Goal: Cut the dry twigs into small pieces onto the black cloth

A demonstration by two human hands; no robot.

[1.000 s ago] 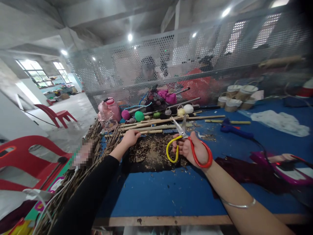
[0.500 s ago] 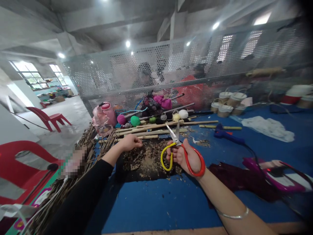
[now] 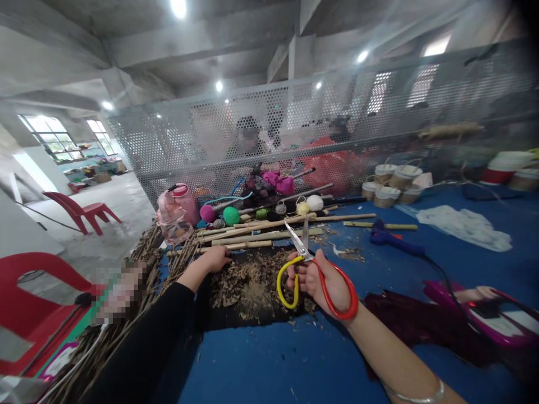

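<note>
1. A pair of scissors (image 3: 300, 247) is gripped by the fingers of the right hand (image 3: 324, 283); the blades are spread and pointed toward the far side, over the counter (image 3: 269, 359).
2. The red loop is set about the base of the thumb, and the yellow loop is met by the curled fingertips.
3. The left hand (image 3: 215, 259) is placed at the far left of a heap of dry brown scraps (image 3: 252, 280), with its fingers bent; whether anything is pinched in them cannot be told.
4. The heap is spread over a dark mat (image 3: 229, 321), between and below both hands.
5. Several pale sticks (image 3: 248, 229) are laid crosswise just beyond, and balls of yarn (image 3: 231, 216) are lined up past them.
6. A pink bag (image 3: 174, 213) is stood at the far left, near a long pile of thin twigs (image 3: 145, 286).
7. To the right, a blue corded tool (image 3: 398, 241) and dark red cloth (image 3: 404, 320) are seen; small pots (image 3: 387, 196) are grouped farther off, before a perforated screen (image 3: 197, 134).
</note>
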